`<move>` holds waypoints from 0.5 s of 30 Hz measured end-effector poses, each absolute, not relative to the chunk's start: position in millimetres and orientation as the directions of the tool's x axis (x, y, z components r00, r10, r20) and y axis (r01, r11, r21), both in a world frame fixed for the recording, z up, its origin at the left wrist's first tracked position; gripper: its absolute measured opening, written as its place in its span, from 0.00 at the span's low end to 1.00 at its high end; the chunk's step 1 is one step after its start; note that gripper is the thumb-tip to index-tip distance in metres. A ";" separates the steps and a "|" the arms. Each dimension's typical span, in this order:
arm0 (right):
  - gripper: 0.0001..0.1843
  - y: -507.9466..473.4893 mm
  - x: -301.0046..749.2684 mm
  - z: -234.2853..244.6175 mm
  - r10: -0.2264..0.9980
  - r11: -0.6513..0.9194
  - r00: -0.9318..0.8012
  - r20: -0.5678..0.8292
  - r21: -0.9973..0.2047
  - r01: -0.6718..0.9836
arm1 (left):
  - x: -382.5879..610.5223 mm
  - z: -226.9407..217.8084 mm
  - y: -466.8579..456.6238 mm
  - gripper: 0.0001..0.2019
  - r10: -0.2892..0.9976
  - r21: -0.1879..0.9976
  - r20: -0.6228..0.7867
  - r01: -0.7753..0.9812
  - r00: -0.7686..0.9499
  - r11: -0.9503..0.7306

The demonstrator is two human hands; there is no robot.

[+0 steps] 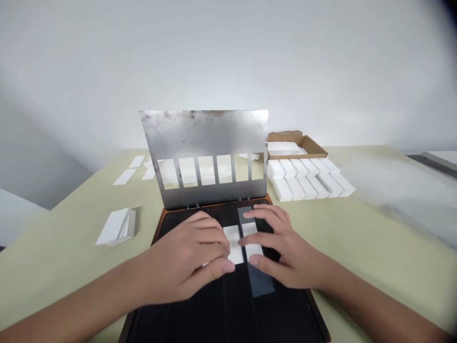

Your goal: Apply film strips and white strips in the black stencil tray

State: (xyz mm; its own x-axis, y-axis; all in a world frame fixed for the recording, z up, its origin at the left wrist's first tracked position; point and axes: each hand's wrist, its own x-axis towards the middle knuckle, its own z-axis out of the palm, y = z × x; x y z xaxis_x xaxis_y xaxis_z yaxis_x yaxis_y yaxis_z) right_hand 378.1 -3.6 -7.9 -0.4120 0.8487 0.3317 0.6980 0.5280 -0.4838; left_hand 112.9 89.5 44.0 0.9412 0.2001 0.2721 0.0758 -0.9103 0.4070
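Observation:
A black base plate [228,314] with a brown rim lies in front of me. Its hinged metal stencil lid [203,136] stands upright behind, with several rectangular slots. Two white rectangular pieces [233,243] lie side by side on the black base, one on a dark glossy strip [260,283]. My left hand [189,255] rests flat with fingers on the left white piece. Fingers spread, my right hand [282,250] presses the right white piece [252,238].
Rows of white blocks [309,178] lie at the right behind the lid, beside an open cardboard box [296,145]. A small stack of white cards [117,226] sits at the left. More white pieces [137,169] are scattered at the far left of the yellowish table [374,238].

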 end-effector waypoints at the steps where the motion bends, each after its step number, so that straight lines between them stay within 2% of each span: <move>1: 0.19 -2.2 381.1 -8.9 0.867 0.496 -0.368 0.337 -0.506 0.705 | 116.5 41.8 82.1 0.14 0.169 0.359 0.319 0.046 0.932 -0.932; 5: 0.33 3.7 394.5 -16.2 0.927 0.375 -0.291 0.239 -0.529 0.761 | 129.1 23.4 50.6 0.14 0.032 0.106 0.427 -0.014 0.904 -0.994; 8: 0.38 6.4 399.5 -20.5 0.935 0.351 -0.324 0.147 -0.526 0.775 | 130.9 9.0 36.9 0.16 -0.013 -0.004 0.474 -0.012 0.881 -1.000; 11: 0.39 7.1 398.6 -21.3 0.930 0.358 -0.347 0.122 -0.516 0.778 | 127.8 -0.2 34.9 0.15 -0.041 -0.062 0.453 -0.014 0.890 -0.998; 15: 0.37 6.6 396.7 -22.0 0.926 0.367 -0.359 0.115 -0.488 0.792 | 125.2 -3.7 39.1 0.14 -0.072 -0.071 0.406 -0.047 0.911 -0.996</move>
